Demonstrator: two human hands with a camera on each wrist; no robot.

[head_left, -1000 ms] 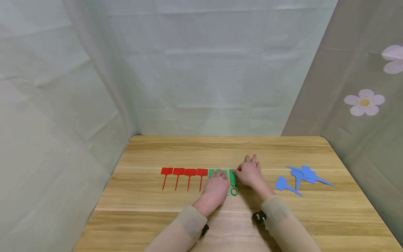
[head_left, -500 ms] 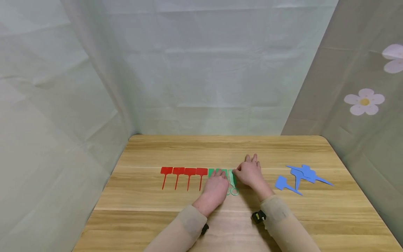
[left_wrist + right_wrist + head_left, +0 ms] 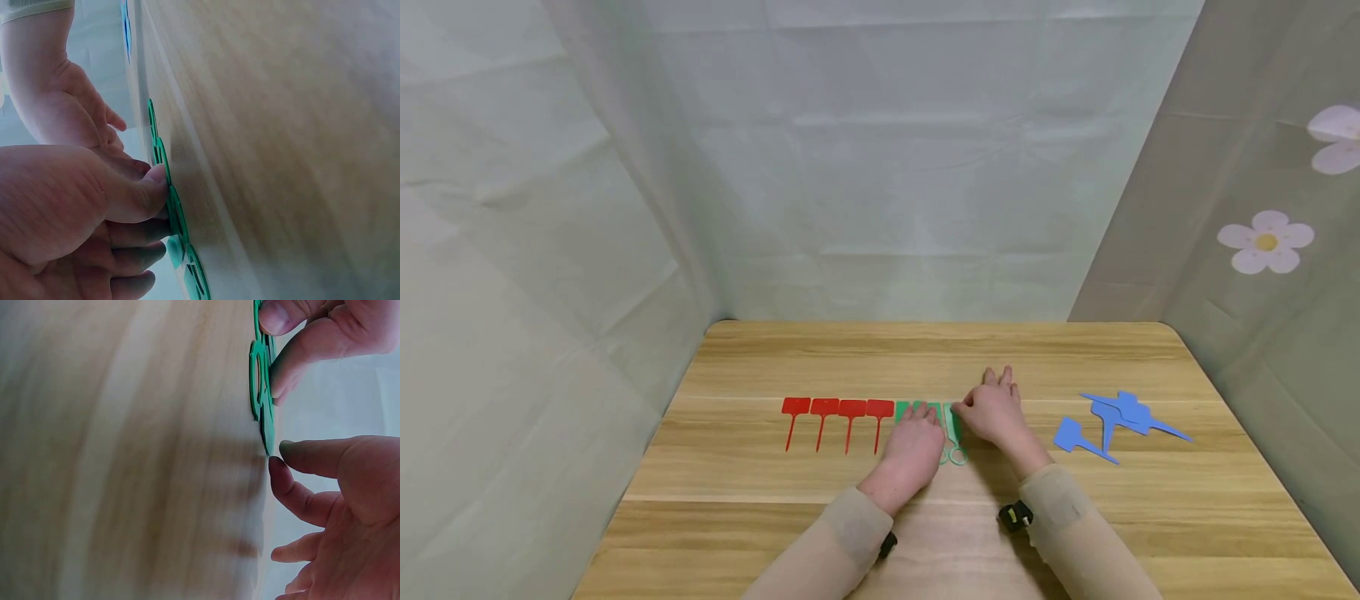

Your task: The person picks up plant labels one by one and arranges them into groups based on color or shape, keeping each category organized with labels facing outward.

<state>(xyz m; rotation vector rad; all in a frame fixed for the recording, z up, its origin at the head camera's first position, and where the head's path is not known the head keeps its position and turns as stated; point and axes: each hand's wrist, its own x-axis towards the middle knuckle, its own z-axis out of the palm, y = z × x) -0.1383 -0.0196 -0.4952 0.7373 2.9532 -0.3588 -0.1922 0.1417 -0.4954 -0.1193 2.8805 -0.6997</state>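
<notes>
A row of green loop-ended tags (image 3: 953,427) lies flat on the wooden table (image 3: 925,358), just right of a row of red T-shaped tags (image 3: 838,414). My left hand (image 3: 917,433) lies knuckles-up over the green tags and hides most of them. In the left wrist view its thumb (image 3: 147,190) presses the green tags (image 3: 172,209). In the right wrist view its thumb and a finger close round a green tag's loop (image 3: 256,369). My right hand (image 3: 970,410) pinches the top end of the rightmost green tag (image 3: 267,434) between thumb and forefinger, other fingers stretched out.
A loose pile of blue pointed tags (image 3: 1112,421) lies on the right part of the table. Pale fabric walls stand close behind and on both sides. The right wall carries flower stickers (image 3: 1266,242).
The rightmost green tag has slid slightly left, closer to the other green tags. Both hands have hardly moved.
</notes>
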